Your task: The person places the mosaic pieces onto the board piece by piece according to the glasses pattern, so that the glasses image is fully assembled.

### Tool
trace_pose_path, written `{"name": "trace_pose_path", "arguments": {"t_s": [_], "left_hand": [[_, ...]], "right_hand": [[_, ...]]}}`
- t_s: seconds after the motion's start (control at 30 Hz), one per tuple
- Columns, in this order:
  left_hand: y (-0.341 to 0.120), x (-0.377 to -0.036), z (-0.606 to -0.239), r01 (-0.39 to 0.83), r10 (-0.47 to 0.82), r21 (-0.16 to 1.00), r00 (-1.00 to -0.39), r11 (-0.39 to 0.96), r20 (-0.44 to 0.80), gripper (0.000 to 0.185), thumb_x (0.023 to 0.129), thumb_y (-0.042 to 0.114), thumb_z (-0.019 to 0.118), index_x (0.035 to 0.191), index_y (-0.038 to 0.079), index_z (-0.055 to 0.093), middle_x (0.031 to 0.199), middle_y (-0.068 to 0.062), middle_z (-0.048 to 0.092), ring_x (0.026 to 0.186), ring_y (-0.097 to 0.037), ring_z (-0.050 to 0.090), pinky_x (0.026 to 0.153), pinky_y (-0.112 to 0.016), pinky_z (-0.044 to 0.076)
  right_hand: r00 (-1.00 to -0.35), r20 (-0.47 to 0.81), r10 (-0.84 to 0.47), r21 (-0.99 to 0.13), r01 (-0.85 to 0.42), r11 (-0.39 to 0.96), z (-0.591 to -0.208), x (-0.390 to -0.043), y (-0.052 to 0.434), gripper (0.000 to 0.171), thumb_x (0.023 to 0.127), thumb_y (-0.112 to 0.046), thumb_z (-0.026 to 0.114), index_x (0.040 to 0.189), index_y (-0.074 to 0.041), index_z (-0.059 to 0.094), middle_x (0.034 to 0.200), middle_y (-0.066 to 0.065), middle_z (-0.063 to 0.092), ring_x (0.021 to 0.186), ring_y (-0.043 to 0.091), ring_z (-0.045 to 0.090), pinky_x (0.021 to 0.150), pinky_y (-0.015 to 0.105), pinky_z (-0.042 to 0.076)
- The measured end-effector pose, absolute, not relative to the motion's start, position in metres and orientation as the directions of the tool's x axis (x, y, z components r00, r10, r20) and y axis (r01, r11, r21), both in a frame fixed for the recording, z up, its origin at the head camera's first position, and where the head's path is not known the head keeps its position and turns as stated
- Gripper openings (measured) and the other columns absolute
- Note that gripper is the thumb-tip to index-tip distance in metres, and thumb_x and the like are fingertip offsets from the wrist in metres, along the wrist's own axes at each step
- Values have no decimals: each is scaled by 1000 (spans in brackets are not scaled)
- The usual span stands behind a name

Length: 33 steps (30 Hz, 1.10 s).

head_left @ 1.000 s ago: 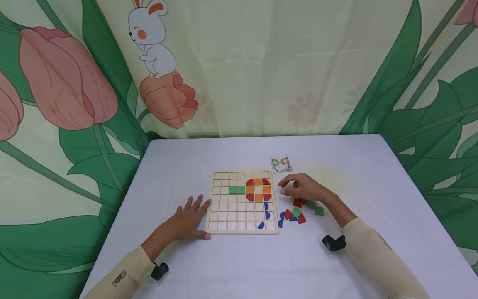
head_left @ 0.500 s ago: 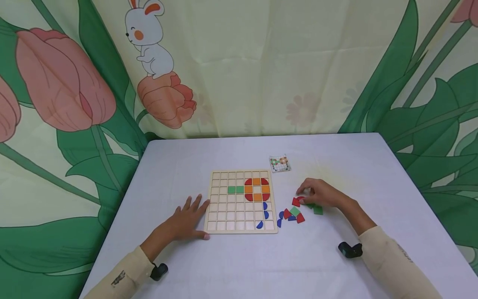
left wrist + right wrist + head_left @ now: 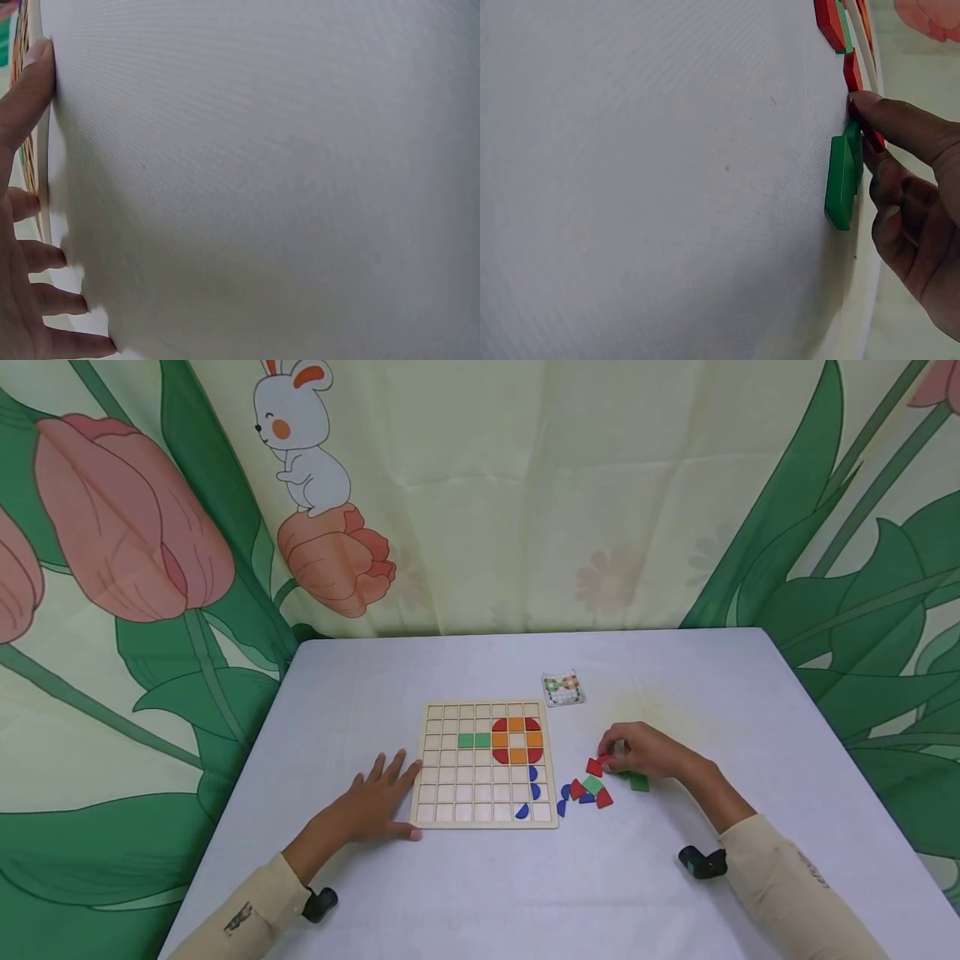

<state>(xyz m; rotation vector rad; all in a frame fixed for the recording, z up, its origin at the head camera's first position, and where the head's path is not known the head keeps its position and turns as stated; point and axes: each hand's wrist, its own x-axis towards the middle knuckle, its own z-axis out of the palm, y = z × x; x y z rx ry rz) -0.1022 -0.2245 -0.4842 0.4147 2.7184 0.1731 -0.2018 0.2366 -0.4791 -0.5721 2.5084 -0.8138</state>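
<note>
A wooden grid board [image 3: 447, 793] lies on the table with green squares [image 3: 474, 741], a ring of orange squares and red rounded pieces [image 3: 532, 754], and several blue semicircles [image 3: 535, 792]. My left hand [image 3: 375, 802] rests with spread fingers against the board's left edge. To the right of the board, my right hand [image 3: 643, 750] is over the loose pieces. In the right wrist view, its thumb and fingers pinch a red tile [image 3: 872, 136], whose full outline is covered. Close below that lies a green tile [image 3: 841, 184].
Loose red pieces [image 3: 604, 798], a light green square [image 3: 592, 785] and blue pieces [image 3: 562, 808] lie between the board and my right hand. A small pattern card [image 3: 563, 689] lies behind the board's right corner. A printed curtain [image 3: 480, 527] hangs behind the table.
My right hand has moved right and slightly down from beside the board's upper right edge to the loose pieces, and pinches a red tile there. The left hand stays put.
</note>
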Motion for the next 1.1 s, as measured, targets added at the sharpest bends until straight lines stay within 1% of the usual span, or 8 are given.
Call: {"name": "trace_pose_path", "arguments": {"t_s": [0.17, 0.27, 0.4, 0.53, 0.63, 0.73, 0.9, 1.1], "left_hand": [[-224, -102, -484, 263, 310, 177, -885, 948, -347, 113, 74, 68, 76, 161, 18, 24, 168, -19, 15, 151, -52, 13, 108, -75, 29], [-224, -102, -484, 262, 308, 174, -885, 949, -348, 113, 74, 68, 76, 161, 18, 24, 168, -19, 15, 151, -52, 13, 107, -75, 29], [-224, -102, -483, 260, 308, 178, -884, 949, -352, 113, 74, 67, 77, 161, 18, 24, 168, -19, 15, 151, -52, 13, 108, -75, 28], [-224, -102, -483, 263, 312, 180, -881, 948, -356, 112, 75, 67, 76, 161, 18, 24, 168, -18, 14, 151, -51, 12, 108, -74, 28], [-224, -103, -483, 262, 311, 179, -880, 948, -358, 112, 75, 67, 76, 161, 19, 23, 168, -18, 14, 152, -51, 11, 109, -74, 27], [-224, -103, -484, 264, 310, 174, -880, 949, -359, 112, 75, 68, 75, 161, 19, 22, 168, -17, 13, 152, -50, 11, 109, -74, 28], [-224, -103, -485, 267, 311, 169, -883, 949, -353, 112, 75, 68, 76, 161, 19, 23, 168, -18, 14, 151, -51, 13, 108, -74, 28], [-224, -104, -486, 260, 304, 165, -881, 951, -361, 112, 75, 68, 76, 161, 20, 23, 168, -17, 13, 152, -50, 12, 109, -74, 28]], "right_hand": [[-806, -312, -503, -619, -229, 751, -480, -202, 233, 19, 86, -16, 80, 105, -15, 74, 92, -1, 67, 85, 17, 57, 66, 24, 54], [-806, -319, -499, -624, -217, 751, -480, -201, 231, 20, 87, -16, 79, 106, -16, 73, 90, -2, 66, 84, 16, 56, 65, 24, 53], [-806, -316, -500, -642, -207, 739, -478, -202, 228, 23, 89, -16, 77, 112, -15, 72, 94, -1, 66, 87, 17, 56, 68, 24, 53], [-800, -297, -522, -662, -221, 716, -478, -205, 226, 29, 93, -18, 73, 121, -13, 71, 107, 2, 70, 90, 17, 56, 68, 25, 53], [-793, -285, -539, -680, -228, 696, -478, -208, 224, 29, 94, -18, 70, 122, -12, 72, 115, 5, 71, 88, 16, 57, 67, 25, 53], [-785, -285, -550, -701, -220, 678, -477, -212, 220, 28, 95, -17, 69, 122, -11, 72, 113, 5, 71, 83, 17, 58, 66, 25, 53], [-791, -282, -543, -728, -193, 658, -476, -215, 212, 29, 94, -15, 70, 122, -9, 71, 107, 6, 70, 77, 19, 58, 64, 26, 53], [-794, -281, -539, -756, -163, 634, -477, -217, 199, 34, 94, -16, 69, 128, -10, 69, 110, 6, 69, 79, 21, 59, 66, 29, 56]]}}
